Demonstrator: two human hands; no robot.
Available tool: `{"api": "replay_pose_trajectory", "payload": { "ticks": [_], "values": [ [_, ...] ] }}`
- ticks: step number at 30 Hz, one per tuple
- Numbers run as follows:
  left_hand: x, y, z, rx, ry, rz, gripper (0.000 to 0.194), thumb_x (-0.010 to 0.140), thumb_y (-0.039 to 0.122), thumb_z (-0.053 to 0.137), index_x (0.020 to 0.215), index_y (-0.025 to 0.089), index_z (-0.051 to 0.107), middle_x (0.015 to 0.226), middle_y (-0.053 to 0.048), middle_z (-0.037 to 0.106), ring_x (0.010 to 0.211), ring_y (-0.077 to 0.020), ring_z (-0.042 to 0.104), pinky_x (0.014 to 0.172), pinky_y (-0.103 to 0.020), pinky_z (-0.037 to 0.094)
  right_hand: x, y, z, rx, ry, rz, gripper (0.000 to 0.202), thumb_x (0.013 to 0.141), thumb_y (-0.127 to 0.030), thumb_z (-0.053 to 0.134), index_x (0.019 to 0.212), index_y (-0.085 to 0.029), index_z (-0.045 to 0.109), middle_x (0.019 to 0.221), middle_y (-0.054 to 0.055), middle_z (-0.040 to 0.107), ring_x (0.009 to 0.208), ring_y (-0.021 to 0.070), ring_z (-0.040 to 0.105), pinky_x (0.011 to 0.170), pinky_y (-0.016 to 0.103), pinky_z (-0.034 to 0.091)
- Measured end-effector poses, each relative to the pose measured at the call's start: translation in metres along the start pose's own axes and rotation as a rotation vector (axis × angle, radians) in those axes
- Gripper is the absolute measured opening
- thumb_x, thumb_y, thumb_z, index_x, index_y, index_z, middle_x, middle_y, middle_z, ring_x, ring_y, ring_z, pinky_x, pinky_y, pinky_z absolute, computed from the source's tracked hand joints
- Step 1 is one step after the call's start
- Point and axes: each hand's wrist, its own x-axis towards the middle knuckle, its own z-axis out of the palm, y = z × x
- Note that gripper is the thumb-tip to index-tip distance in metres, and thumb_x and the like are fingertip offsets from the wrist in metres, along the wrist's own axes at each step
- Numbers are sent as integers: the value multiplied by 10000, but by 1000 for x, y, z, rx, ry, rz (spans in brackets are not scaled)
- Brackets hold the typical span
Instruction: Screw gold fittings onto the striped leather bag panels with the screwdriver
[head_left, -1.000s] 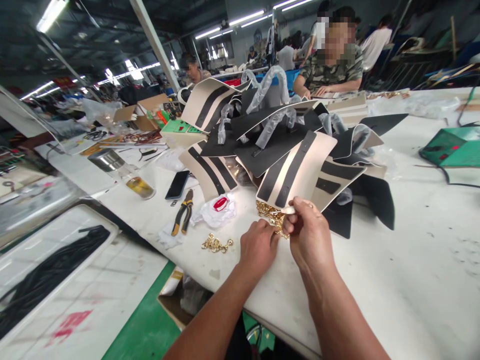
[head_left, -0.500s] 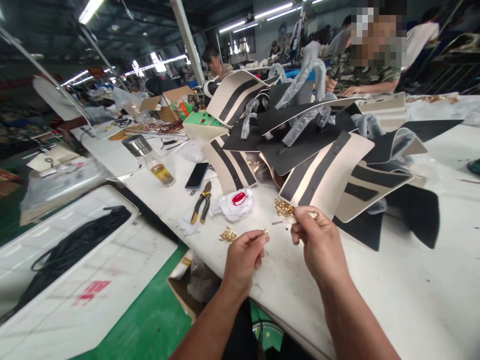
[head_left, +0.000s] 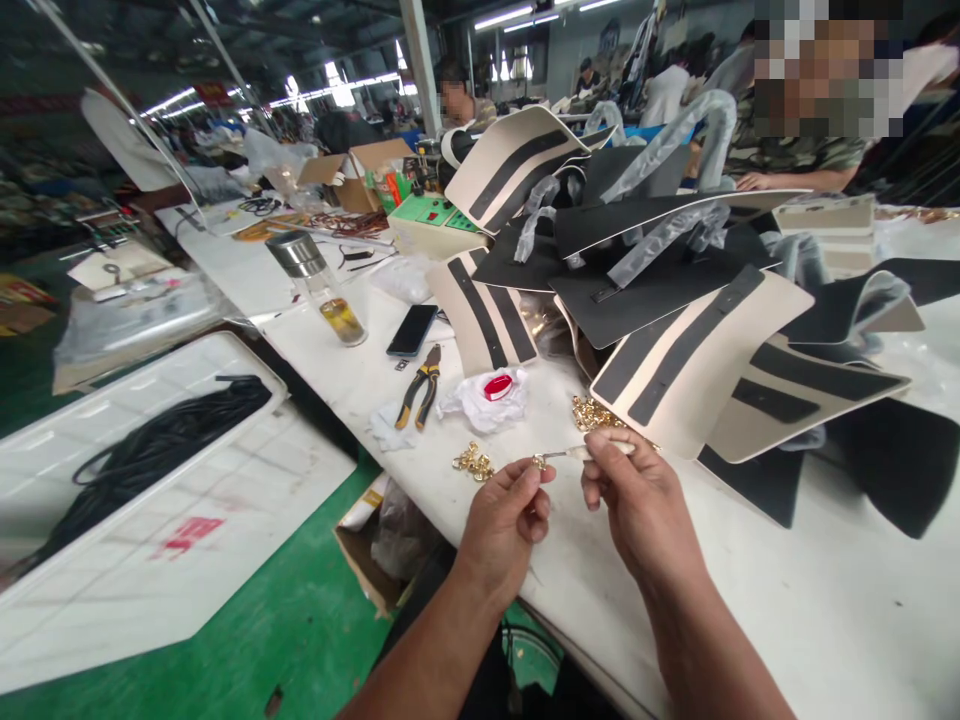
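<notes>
Between the thumb and fingertips of my left hand (head_left: pixel 506 520) is a small gold metal fitting (head_left: pixel 539 462). My right hand (head_left: pixel 637 490) grips the pale handle of a thin-shafted tool (head_left: pixel 577 453), an awl or a small screwdriver; I cannot tell which. Its tip points left and meets the gold fitting, or lies right beside it. A few similar gold fittings (head_left: pixel 472 462) lie loose just left of my left hand. Beyond my right hand is a larger heap of gold fittings (head_left: pixel 592 412), partly covered by a beige panel with black stripes (head_left: pixel 690 365).
Pliers (head_left: pixel 418 388), a phone (head_left: pixel 412 330), a glass bottle (head_left: pixel 330 295) and crumpled white paper with a red object (head_left: pixel 497 387) lie on the white table (head_left: pixel 810 620). Black and beige panels (head_left: pixel 652 250) are piled behind. A white bin (head_left: pixel 247 440) holds black cord. A co-worker (head_left: pixel 817 160) sits across.
The tool's tip has moved left and now reaches the fitting in my left hand. My hands have come closer together. The view has shifted, so the table's contents appear further right.
</notes>
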Motion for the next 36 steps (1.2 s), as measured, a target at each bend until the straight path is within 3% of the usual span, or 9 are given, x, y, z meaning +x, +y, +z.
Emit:
{"api": "replay_pose_trajectory", "payload": {
  "ticks": [8, 18, 36],
  "values": [
    [-5, 5, 11, -65, -7, -20, 463, 628, 357, 1042, 923, 144, 756, 920, -8, 742, 581, -30, 549, 458, -142, 371, -1, 4, 4, 65, 13, 44, 390, 856, -525, 886, 979, -215, 684, 683, -42, 624, 523, 103, 541, 513, 218, 420],
    [-5, 5, 12, -93, -14, -31, 477, 639, 365, 1042, 931, 145, 736, 932, -3, 729, 595, -30, 546, 467, -142, 375, -2, 1, 5, 74, 24, 47, 410, 826, -536, 901, 951, -209, 686, 675, -43, 620, 518, 105, 536, 513, 226, 420],
    [-6, 5, 15, -84, -10, -27, 469, 643, 371, 1034, 922, 151, 728, 919, -3, 718, 597, -31, 524, 479, -143, 360, -2, 1, 3, 49, 1, 20, 351, 894, -511, 861, 947, -214, 682, 690, -50, 623, 533, 97, 545, 520, 214, 436]
  ]
}}
